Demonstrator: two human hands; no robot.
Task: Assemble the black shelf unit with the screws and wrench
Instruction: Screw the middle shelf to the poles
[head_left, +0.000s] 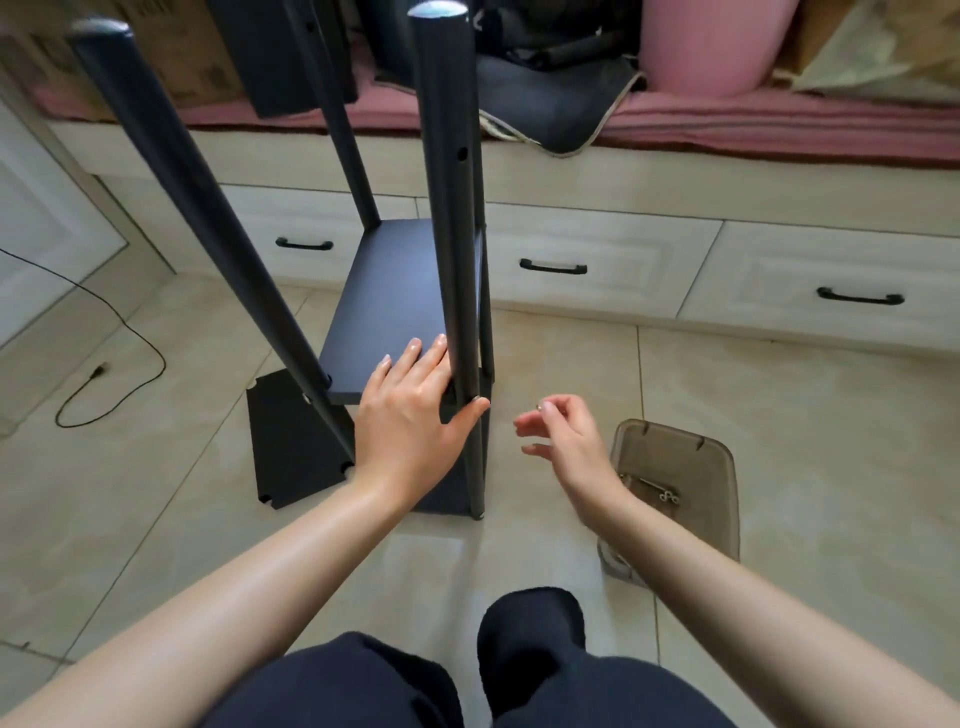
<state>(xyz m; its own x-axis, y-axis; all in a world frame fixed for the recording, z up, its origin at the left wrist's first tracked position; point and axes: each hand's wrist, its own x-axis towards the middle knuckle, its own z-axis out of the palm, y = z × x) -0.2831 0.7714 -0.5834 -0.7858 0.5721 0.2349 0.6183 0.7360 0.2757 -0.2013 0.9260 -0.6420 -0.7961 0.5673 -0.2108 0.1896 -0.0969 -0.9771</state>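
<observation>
Head view showed one shelf (384, 306) fixed between poles (452, 208), left hand (410, 410) flat on it, right hand (561, 436) half-open, empty; a loose board (291, 441) still awaited fitting.

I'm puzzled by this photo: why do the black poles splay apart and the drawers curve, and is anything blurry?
Head view: wide-angle distortion fans the poles and bows the drawers; soft daylight puts glare on the floor tiles; the left hand is sharp, the edges softer.

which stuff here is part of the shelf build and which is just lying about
For the job: black shelf unit, loose black panel on the floor, clear box holding hardware.
Just lying about: cable, pink bin, cardboard box.
</observation>
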